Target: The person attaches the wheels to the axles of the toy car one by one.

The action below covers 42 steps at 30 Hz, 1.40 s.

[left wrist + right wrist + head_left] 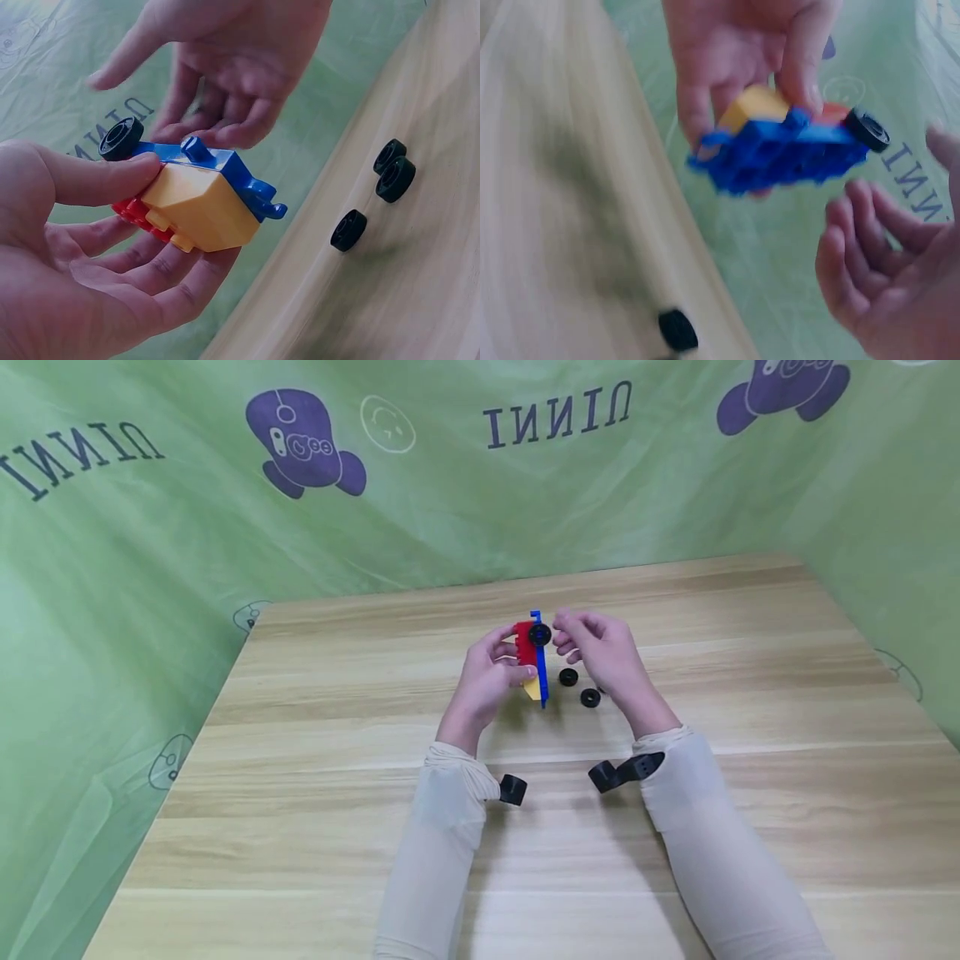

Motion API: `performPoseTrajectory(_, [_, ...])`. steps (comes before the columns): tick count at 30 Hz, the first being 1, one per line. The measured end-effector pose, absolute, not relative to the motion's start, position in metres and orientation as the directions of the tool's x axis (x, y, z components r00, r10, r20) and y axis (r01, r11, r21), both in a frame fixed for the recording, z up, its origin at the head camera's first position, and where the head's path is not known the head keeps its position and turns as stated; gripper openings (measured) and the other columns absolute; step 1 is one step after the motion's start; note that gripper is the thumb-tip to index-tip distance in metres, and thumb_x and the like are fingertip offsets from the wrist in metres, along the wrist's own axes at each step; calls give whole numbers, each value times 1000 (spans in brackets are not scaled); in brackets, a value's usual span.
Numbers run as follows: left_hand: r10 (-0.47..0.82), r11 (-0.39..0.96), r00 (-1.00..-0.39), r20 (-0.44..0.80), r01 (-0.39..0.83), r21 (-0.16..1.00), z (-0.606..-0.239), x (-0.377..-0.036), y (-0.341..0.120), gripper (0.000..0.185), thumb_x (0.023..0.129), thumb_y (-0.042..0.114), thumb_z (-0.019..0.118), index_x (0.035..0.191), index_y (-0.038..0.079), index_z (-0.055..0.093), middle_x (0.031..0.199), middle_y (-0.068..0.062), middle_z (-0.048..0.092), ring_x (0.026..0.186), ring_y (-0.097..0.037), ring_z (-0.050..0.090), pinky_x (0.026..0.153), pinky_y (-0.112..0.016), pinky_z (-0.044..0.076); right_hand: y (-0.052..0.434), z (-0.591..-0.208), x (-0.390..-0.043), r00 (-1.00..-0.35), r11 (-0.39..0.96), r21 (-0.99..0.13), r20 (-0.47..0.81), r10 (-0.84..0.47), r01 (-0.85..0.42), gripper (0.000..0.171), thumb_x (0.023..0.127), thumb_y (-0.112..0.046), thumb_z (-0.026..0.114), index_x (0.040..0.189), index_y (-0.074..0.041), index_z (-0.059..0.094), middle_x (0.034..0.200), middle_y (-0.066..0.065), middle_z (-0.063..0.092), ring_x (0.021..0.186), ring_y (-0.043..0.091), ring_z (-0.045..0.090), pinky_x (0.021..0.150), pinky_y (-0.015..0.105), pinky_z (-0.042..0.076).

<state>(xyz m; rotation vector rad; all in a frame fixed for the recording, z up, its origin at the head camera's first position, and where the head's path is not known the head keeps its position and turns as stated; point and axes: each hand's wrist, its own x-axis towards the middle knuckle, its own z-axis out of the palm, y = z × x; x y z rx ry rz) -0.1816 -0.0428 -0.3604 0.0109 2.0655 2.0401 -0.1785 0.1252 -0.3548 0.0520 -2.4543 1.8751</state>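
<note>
My left hand [487, 675] grips a toy car [527, 643] of building blocks above the table, thumb on one side and fingers on the other. The car has a blue base [780, 154], a yellow block [199, 206] and red blocks [135, 214]. One black wheel [121, 139] sits on a blue axle stub at one end; another stub [195, 148], near the yellow block, is bare. Beside the wheel, my right hand [606, 652] is held up with fingers loosely bent and nothing in them, its thumb apart from them in both wrist views.
Three loose black wheels lie on the wooden table [337, 793] under the right hand: one nearer the car [349, 230], and two close together [395, 180]. A green printed cloth [450, 510] hangs behind the table.
</note>
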Motion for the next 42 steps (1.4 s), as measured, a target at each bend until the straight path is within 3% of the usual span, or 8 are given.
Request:
performPoseTrajectory(3, [162, 34, -972, -172, -168, 985, -359, -182, -44, 71, 77, -13, 65, 139, 15, 45, 109, -10, 58, 95, -21, 54, 70, -23, 51, 132, -364, -182, -998, 476, -879, 41, 54, -10, 49, 94, -47, 51, 109, -2, 63, 96, 12, 66, 85, 22, 61, 74, 33, 51])
performPoseTrajectory(7, [160, 25, -970, -183, -181, 983, -359, -182, -45, 70, 78, -12, 65, 139, 16, 45, 110, -11, 59, 96, -22, 57, 70, -24, 52, 137, -380, -186, -1000, 754, -656, 0, 9, 7, 41, 89, -37, 62, 110, -2, 63, 101, 16, 67, 93, 29, 60, 81, 41, 48])
performPoseTrajectory(11, [161, 19, -970, -184, -183, 983, -359, -182, -45, 70, 78, -12, 65, 139, 16, 45, 110, -11, 59, 94, -21, 58, 69, -24, 52, 136, -389, -186, -998, 857, -514, -27, -55, -34, 48, 80, -31, 74, 116, -2, 62, 100, 18, 66, 101, 35, 53, 92, 46, 39])
performPoseTrajectory(16, [165, 17, -970, -179, -179, 984, -359, -182, -45, 70, 77, -12, 65, 139, 16, 45, 110, -11, 59, 94, -20, 59, 68, -24, 52, 131, -393, -183, -998, 901, -432, -44, -45, -22, 56, 74, -33, 79, 120, -5, 62, 106, 17, 63, 103, 37, 45, 88, 46, 36])
performPoseTrajectory(22, [162, 13, -972, -169, -169, 986, -359, -182, -45, 69, 77, -12, 65, 138, 16, 46, 109, -11, 60, 93, -20, 58, 67, -24, 52, 130, -395, -182, -999, 901, -434, -28, -38, -22, 46, 75, -29, 78, 114, -6, 67, 113, 17, 65, 104, 40, 45, 84, 47, 38])
performPoseTrajectory(34, [156, -9, -972, -177, -180, 984, -359, -181, -46, 68, 77, -12, 65, 137, 15, 47, 105, -10, 60, 91, -19, 61, 65, -24, 51, 128, -398, -183, -999, 890, -455, 9, -44, -44, 36, 73, -28, 81, 100, -5, 72, 99, 12, 71, 95, 34, 50, 83, 42, 36])
performPoseTrajectory(37, [151, -10, -972, -178, -182, 983, -359, -181, -47, 67, 77, -12, 65, 137, 15, 48, 105, -10, 60, 91, -19, 60, 66, -24, 51, 130, -398, -184, -999, 869, -493, 3, -44, -39, 38, 75, -32, 79, 101, -5, 72, 96, 13, 71, 94, 33, 53, 85, 42, 38])
performPoseTrajectory(42, [148, -26, -974, -171, -177, 984, -358, -182, -48, 68, 77, -12, 66, 136, 15, 48, 107, -11, 61, 90, -19, 61, 66, -25, 51, 135, -389, -186, -997, 741, -672, -62, -51, 4, 42, 79, -37, 74, 106, -5, 68, 98, 13, 70, 90, 26, 61, 76, 36, 47])
